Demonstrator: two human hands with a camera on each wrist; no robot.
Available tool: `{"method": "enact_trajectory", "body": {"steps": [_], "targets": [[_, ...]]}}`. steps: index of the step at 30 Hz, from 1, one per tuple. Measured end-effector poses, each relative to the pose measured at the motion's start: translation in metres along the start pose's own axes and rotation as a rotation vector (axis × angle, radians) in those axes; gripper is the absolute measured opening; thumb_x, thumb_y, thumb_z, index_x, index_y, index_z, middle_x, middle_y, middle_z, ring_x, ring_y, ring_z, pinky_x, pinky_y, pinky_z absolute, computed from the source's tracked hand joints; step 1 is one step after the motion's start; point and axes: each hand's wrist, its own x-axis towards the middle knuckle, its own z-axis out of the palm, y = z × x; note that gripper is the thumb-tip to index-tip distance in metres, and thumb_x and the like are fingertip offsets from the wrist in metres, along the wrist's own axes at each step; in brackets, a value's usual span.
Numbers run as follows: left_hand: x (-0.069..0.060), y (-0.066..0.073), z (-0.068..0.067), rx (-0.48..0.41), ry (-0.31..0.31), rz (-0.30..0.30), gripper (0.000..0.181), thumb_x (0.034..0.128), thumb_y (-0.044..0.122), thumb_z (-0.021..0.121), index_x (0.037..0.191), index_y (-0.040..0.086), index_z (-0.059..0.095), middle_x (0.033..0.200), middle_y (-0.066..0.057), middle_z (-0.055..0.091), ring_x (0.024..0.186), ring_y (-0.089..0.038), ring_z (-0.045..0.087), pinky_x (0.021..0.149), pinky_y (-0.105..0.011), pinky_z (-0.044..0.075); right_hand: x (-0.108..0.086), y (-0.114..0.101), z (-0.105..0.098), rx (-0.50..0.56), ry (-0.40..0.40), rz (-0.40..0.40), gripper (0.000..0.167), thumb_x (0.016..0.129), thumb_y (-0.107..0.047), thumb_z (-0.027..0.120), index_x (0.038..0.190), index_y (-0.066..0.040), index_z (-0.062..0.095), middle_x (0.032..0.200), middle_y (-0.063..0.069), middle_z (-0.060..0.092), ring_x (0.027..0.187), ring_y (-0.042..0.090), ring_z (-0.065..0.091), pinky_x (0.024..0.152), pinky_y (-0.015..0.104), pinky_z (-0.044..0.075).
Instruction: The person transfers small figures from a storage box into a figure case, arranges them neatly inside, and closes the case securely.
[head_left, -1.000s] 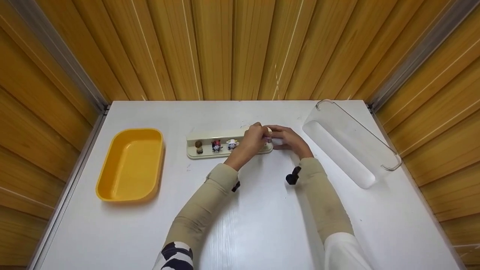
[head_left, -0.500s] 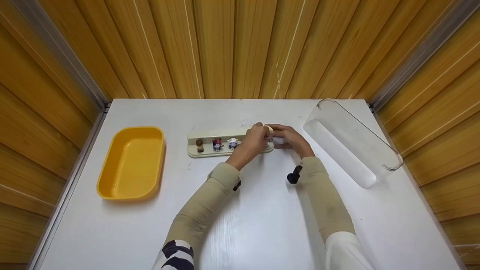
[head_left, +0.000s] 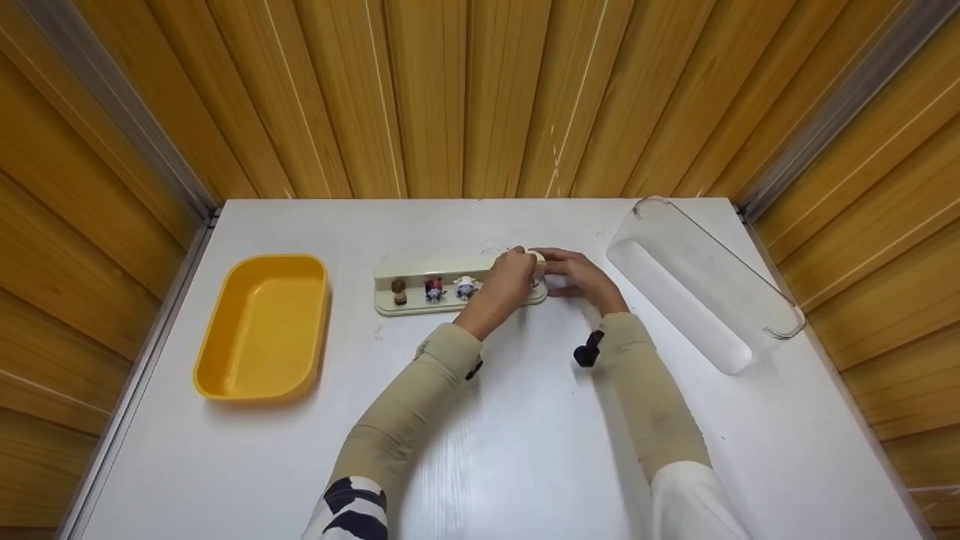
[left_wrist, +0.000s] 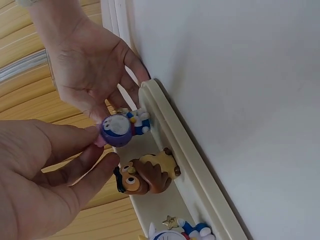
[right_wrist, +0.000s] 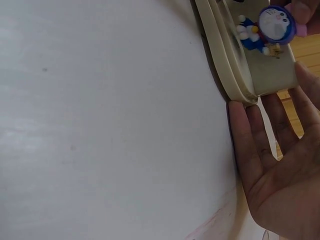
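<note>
In the left wrist view, my left hand (left_wrist: 42, 172) pinches a blue-and-white cat figurine (left_wrist: 118, 127) by its pink top. The figurine is upright at the end of a cream display base (head_left: 420, 308), its feet touching or close to the floor of the base. Beside it stands a brown owl figurine (left_wrist: 156, 172), under my left fingers but apart from them. My right hand (head_left: 581, 279) has its fingers extended against the base's right end, as the right wrist view shows. Farther left on the base are a brown-headed figurine (head_left: 399, 291), a red-topped one (head_left: 433, 289) and a white-topped one (head_left: 466, 287).
A yellow tray (head_left: 322, 300) stands on the white table (head_left: 525, 435) at the left. At the right lies a clear plastic cover (head_left: 705, 270), set at a slant. Wood-patterned walls (head_left: 435, 105) enclose the table at the back and sides.
Both hands stay at the right end of the base, with only slight shifts of the left fingers over the figurine. The head view has shifted slightly.
</note>
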Motion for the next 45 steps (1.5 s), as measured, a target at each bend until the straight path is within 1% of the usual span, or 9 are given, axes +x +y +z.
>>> {"method": "enact_trajectory", "body": {"steps": [3, 6, 12, 16, 23, 30, 32, 39, 45], "targets": [[-0.001, 0.001, -0.001, 0.069, 0.001, 0.015, 0.016, 0.0980, 0.005, 0.065, 0.110, 0.004, 0.076, 0.104, -0.013, 0.069, 0.092, -0.025, 0.068, 0.076, -0.036, 0.056, 0.000, 0.000, 0.000, 0.000, 0.000, -0.007, 0.049, 0.097, -0.033, 0.068, 0.144, -0.024, 0.058, 0.149, 0.002, 0.052, 0.131, 0.023, 0.050, 0.094, 0.042, 0.056], [-0.003, 0.000, -0.003, 0.080, 0.014, 0.028, 0.017, 0.0963, 0.004, 0.067, 0.110, 0.004, 0.076, 0.103, -0.013, 0.069, 0.092, -0.027, 0.068, 0.077, -0.037, 0.057, 0.000, -0.001, 0.000, 0.002, 0.005, -0.006, 0.048, 0.098, -0.032, 0.067, 0.145, -0.023, 0.058, 0.149, 0.003, 0.052, 0.131, 0.024, 0.050, 0.094, 0.042, 0.056], [-0.014, -0.008, -0.018, -0.020, 0.022, -0.014, 0.015, 0.0982, 0.007, 0.067, 0.111, 0.003, 0.074, 0.103, -0.012, 0.068, 0.095, -0.026, 0.067, 0.081, -0.036, 0.057, 0.002, 0.000, 0.002, 0.006, -0.003, 0.020, 0.049, 0.098, -0.033, 0.067, 0.146, -0.025, 0.057, 0.147, 0.004, 0.053, 0.128, 0.025, 0.054, 0.095, 0.041, 0.056], [-0.027, -0.021, -0.034, -0.091, 0.063, -0.034, 0.017, 0.0985, 0.006, 0.066, 0.113, 0.002, 0.074, 0.110, -0.013, 0.069, 0.102, -0.027, 0.068, 0.087, -0.036, 0.057, 0.002, -0.001, 0.000, 0.019, 0.004, 0.023, 0.048, 0.099, -0.031, 0.065, 0.146, -0.024, 0.057, 0.143, 0.007, 0.056, 0.126, 0.026, 0.055, 0.094, 0.041, 0.056], [-0.059, -0.059, -0.059, -0.206, 0.187, -0.076, 0.018, 0.0988, 0.001, 0.062, 0.112, 0.002, 0.074, 0.115, -0.013, 0.068, 0.109, -0.028, 0.065, 0.090, -0.038, 0.056, 0.003, -0.002, -0.002, 0.019, 0.011, 0.044, 0.048, 0.100, -0.028, 0.065, 0.147, -0.026, 0.056, 0.144, 0.006, 0.057, 0.126, 0.025, 0.056, 0.093, 0.039, 0.057], [-0.098, -0.095, -0.079, -0.217, 0.315, -0.116, 0.018, 0.0972, -0.001, 0.062, 0.111, 0.001, 0.073, 0.118, -0.016, 0.067, 0.110, -0.033, 0.064, 0.088, -0.040, 0.057, 0.004, -0.002, -0.002, 0.031, 0.010, 0.038, 0.047, 0.100, -0.029, 0.065, 0.146, -0.028, 0.057, 0.145, 0.004, 0.055, 0.129, 0.026, 0.054, 0.094, 0.040, 0.056], [-0.110, -0.104, -0.086, -0.219, 0.327, -0.132, 0.018, 0.0975, -0.001, 0.062, 0.112, 0.001, 0.072, 0.119, -0.017, 0.066, 0.109, -0.034, 0.063, 0.087, -0.042, 0.057, 0.003, -0.001, -0.002, 0.030, 0.005, 0.033, 0.048, 0.100, -0.029, 0.065, 0.146, -0.028, 0.056, 0.146, 0.003, 0.054, 0.130, 0.025, 0.053, 0.095, 0.040, 0.056], [-0.147, -0.129, -0.111, -0.166, 0.326, -0.200, 0.019, 0.0970, 0.002, 0.065, 0.115, 0.001, 0.072, 0.122, -0.019, 0.065, 0.113, -0.038, 0.061, 0.097, -0.047, 0.054, 0.002, 0.000, -0.002, 0.019, -0.002, 0.008, 0.048, 0.098, -0.033, 0.067, 0.145, -0.028, 0.057, 0.143, 0.004, 0.056, 0.128, 0.025, 0.056, 0.095, 0.040, 0.057], [-0.170, -0.141, -0.125, -0.159, 0.283, -0.283, 0.023, 0.0996, 0.005, 0.062, 0.121, 0.003, 0.070, 0.127, -0.018, 0.063, 0.120, -0.036, 0.058, 0.105, -0.048, 0.049, 0.002, 0.000, -0.002, 0.020, -0.007, 0.010, 0.049, 0.099, -0.033, 0.067, 0.146, -0.029, 0.056, 0.144, 0.004, 0.056, 0.128, 0.024, 0.056, 0.094, 0.038, 0.057]]}}
